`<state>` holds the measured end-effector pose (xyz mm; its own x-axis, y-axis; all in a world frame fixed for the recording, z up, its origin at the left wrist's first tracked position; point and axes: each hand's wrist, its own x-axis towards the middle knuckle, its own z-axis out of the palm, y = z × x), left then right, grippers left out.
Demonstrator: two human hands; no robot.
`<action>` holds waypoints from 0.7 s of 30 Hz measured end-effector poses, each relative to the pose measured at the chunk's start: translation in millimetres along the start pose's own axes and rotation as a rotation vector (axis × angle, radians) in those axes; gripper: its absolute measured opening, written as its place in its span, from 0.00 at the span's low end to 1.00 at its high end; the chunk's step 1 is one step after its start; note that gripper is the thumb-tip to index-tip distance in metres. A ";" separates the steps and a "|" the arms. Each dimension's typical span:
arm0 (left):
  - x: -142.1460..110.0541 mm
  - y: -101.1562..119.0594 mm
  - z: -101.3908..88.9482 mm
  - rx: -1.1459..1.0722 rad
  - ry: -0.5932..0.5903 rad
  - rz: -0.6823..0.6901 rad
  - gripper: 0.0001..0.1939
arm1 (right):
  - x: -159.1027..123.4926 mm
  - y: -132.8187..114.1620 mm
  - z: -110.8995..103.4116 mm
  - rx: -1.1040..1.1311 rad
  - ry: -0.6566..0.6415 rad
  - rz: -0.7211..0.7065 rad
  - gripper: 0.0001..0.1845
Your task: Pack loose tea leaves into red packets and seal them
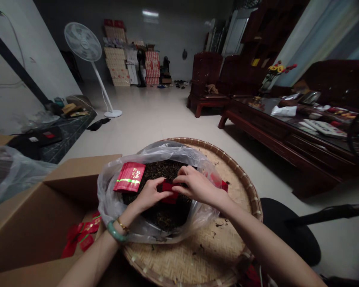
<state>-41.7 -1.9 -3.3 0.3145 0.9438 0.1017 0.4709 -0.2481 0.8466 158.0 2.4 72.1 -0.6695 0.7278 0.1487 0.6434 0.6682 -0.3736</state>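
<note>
Between my two hands is a small red packet (169, 197), held over a clear plastic bag (113, 215) of dark, loose dried tea leaves (163, 167). My left hand (151, 193) pinches the packet's left side with thumb and fingers. On its right side, my right hand (194, 183) has fingers and thumb closed at the packet's edge. A stack of flat red packets (129, 177) with gold characters and a green stripe rests on the bag's left part. The bag sits on a round woven bamboo tray (194, 259).
At left, an open cardboard box (77, 171) holds several red packets (88, 227). Scattered leaves lie on the tray. A black round stool or base (287, 231) stands at right. Beyond are a white standing fan (83, 42), a dark wooden table (275, 139) and stacked cartons (117, 65).
</note>
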 end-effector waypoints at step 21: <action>19.4 21.9 19.6 -0.507 0.393 -0.135 0.13 | 16.0 34.0 14.9 0.477 0.038 0.196 0.13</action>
<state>-9.1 6.6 7.0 -0.0904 0.9927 0.0794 0.0080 -0.0790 0.9968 163.6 34.5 48.2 -0.5336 0.8434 0.0636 0.5087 0.3801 -0.7725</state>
